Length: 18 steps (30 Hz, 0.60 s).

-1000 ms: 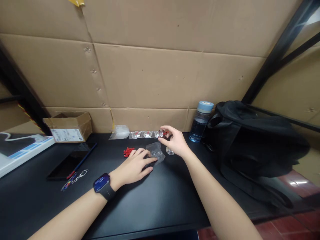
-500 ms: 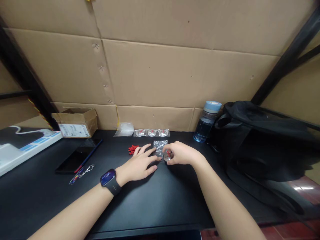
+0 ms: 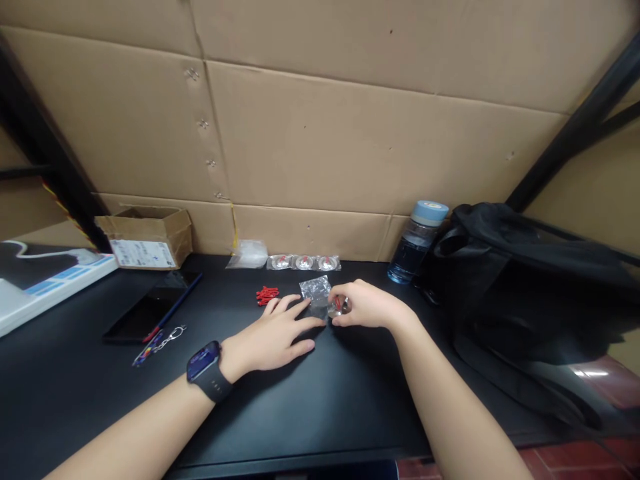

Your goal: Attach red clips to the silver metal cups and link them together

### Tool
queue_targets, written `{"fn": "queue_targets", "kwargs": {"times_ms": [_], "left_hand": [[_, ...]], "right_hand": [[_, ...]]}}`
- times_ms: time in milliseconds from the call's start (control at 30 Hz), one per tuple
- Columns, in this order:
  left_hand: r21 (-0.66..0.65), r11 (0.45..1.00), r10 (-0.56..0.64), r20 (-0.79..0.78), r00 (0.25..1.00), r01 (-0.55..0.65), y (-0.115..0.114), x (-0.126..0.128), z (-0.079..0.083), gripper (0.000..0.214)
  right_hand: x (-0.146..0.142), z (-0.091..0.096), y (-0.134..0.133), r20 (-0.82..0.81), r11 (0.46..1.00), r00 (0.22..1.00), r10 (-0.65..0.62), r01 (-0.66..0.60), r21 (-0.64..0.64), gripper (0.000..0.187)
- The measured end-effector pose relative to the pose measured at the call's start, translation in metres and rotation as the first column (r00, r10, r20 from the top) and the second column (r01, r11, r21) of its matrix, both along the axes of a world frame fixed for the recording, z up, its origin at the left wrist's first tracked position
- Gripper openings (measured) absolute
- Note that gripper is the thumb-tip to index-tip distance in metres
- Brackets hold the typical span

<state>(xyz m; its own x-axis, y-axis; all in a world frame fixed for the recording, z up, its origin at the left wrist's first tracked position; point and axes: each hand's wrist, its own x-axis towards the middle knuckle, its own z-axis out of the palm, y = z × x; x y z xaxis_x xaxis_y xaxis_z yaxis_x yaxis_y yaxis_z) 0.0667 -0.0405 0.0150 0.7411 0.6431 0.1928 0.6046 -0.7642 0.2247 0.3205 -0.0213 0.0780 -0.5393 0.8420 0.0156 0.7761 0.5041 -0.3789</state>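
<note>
From my feed, my right hand point(image 3: 367, 308) is pinched around a small clear disc point(image 3: 336, 308) with a red bit in it, held low over the black table point(image 3: 320, 407) right at the mouth of a little clear plastic bag point(image 3: 314, 292). My left hand point(image 3: 273, 339) lies flat with loose, spread fingers, its fingertips resting on the near edge of that bag and gripping nothing. The bag looks crinkled and shiny, and I can't tell whether anything is inside it. Just left of it sits one small heap of red pegs point(image 3: 267, 294). Behind, against the cardboard wall, three sealed packets point(image 3: 304, 263) lie in a row, each showing one disc with a red spot, and one cloudy bag point(image 3: 249, 254) lies beside them. Further right stands one water bottle point(image 3: 417, 241), partly filled, touching a black backpack point(image 3: 525, 287). Far left is one open cardboard box point(image 3: 147, 235); its contents are out of sight.
</note>
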Motion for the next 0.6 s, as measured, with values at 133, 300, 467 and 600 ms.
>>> {"fn": "queue_targets", "kwargs": {"times_ms": [133, 300, 467, 600], "left_hand": [[0.024, 0.999, 0.042, -0.005, 0.999, -0.042, -0.004, 0.001, -0.002, 0.042], [0.014, 0.997, 0.071, -0.036, 0.997, -0.07, -0.009, 0.004, -0.008, 0.044], [-0.009, 0.996, 0.084, -0.058, 0.995, -0.085, -0.008, 0.003, -0.009, 0.045], [-0.011, 0.997, 0.077, -0.054, 0.996, -0.078, -0.008, 0.003, -0.007, 0.045]], "right_hand": [[0.001, 0.002, -0.001, -0.021, 1.0, 1.0, 0.021, -0.021, -0.01, 0.028], [-0.008, -0.004, -0.001, 0.064, 0.999, 0.998, 0.015, -0.012, -0.035, 0.027], [-0.015, -0.011, 0.002, 0.079, 1.0, 0.997, -0.006, 0.004, 0.02, 0.026], [-0.014, -0.015, 0.004, 0.017, 0.997, 1.0, 0.021, -0.022, 0.079, 0.026]]}}
